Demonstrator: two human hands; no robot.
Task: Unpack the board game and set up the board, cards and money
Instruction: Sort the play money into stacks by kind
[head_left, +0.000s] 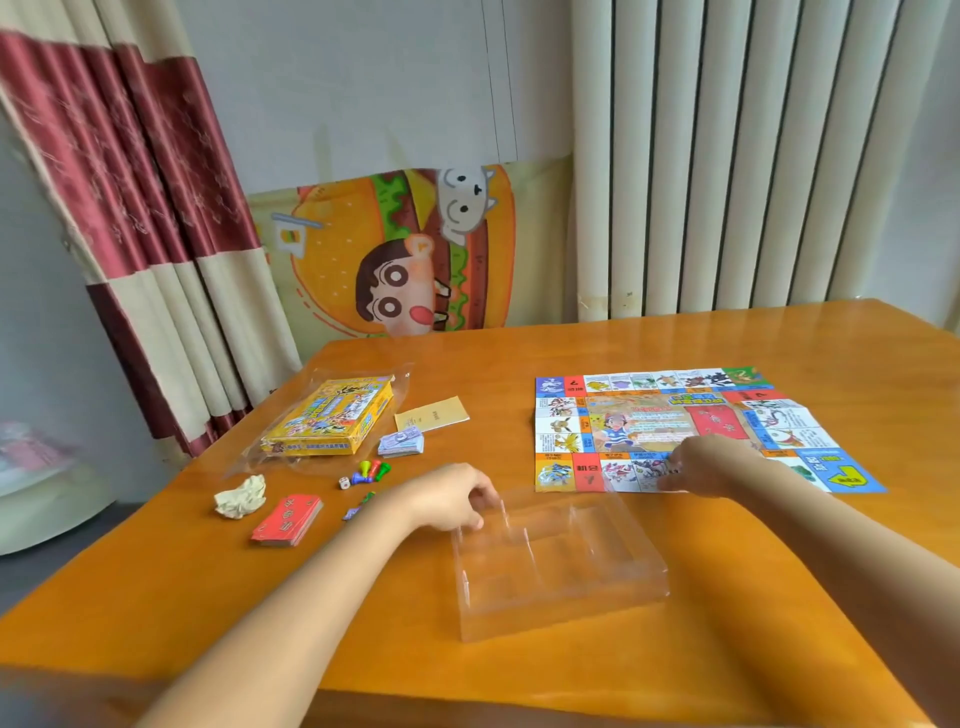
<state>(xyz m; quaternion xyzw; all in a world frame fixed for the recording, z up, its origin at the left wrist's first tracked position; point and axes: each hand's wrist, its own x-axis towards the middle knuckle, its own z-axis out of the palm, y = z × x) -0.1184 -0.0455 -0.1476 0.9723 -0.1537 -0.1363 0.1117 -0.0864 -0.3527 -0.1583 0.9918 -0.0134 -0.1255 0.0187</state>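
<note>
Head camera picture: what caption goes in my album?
Left hand grips the clear tray; right hand rests on the unfolded game board on a wooden table.

The paper game board (675, 426) is spread flat at the right, printed side up. A red card stack (287, 521) is laid at the near left. A purple money stack (401, 444) is set just beside the yellow game box (330, 418). The clear plastic tray (556, 561) is placed nearest, open side up.

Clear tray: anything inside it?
No pieces show in the clear tray; only the wooden table shows through its compartments. The left hand grips the far-left corner, so that spot is covered.
</note>
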